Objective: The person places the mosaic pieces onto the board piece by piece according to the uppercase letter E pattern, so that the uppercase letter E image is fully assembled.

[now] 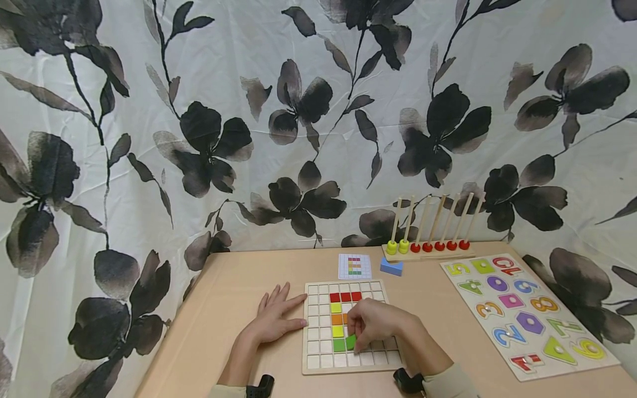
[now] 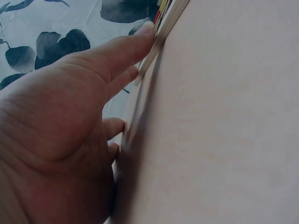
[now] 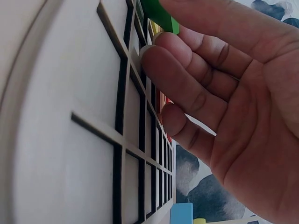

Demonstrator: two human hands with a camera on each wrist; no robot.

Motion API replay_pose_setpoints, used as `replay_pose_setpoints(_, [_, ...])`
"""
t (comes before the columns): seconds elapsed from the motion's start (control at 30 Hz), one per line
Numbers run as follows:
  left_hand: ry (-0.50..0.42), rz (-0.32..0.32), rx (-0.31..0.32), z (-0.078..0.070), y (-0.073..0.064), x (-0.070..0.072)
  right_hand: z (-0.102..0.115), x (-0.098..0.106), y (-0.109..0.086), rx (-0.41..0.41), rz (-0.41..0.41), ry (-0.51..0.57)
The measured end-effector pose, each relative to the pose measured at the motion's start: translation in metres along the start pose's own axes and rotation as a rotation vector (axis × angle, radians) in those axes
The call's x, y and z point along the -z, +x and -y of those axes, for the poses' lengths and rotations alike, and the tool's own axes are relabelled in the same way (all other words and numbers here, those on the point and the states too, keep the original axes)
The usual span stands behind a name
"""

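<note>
A wooden grid board (image 1: 348,371) lies on the table with small coloured tiles in its cells. Red tiles (image 1: 345,297) form its upper row; yellow, orange and one green tile (image 1: 339,345) run down a column beneath. My right hand (image 1: 380,321) pinches another green tile (image 3: 161,17) between thumb and fingers. That tile is tilted over the cell just right of the placed green one. Part of the board is hidden under this hand. Fingers spread, my left hand (image 1: 276,320) rests on the table, its thumb and index fingertip at the board's left edge.
Behind the board lies a printed pattern card (image 1: 355,267), with a blue block (image 1: 391,267) beside it. A peg rack (image 1: 429,255) with yellow and red beads stands at the back right. To the right lies a number-and-shape puzzle board (image 1: 537,331). A floral curtain (image 1: 318,138) hangs behind the table.
</note>
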State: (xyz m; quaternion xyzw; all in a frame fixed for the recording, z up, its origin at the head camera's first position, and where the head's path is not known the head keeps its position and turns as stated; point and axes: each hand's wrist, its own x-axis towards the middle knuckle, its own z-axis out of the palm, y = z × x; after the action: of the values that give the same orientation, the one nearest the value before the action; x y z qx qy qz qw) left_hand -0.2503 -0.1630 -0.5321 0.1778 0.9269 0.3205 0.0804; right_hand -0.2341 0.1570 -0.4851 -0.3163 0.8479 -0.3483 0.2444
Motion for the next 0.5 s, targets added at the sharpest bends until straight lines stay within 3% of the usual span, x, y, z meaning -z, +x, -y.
replay_pose_setpoints(0.5, [0.014, -0.003, -0.005, 0.0013, -0.0005, 0.0003, -0.0014, -0.004, 0.0021, 0.033, 0.002, -0.02])
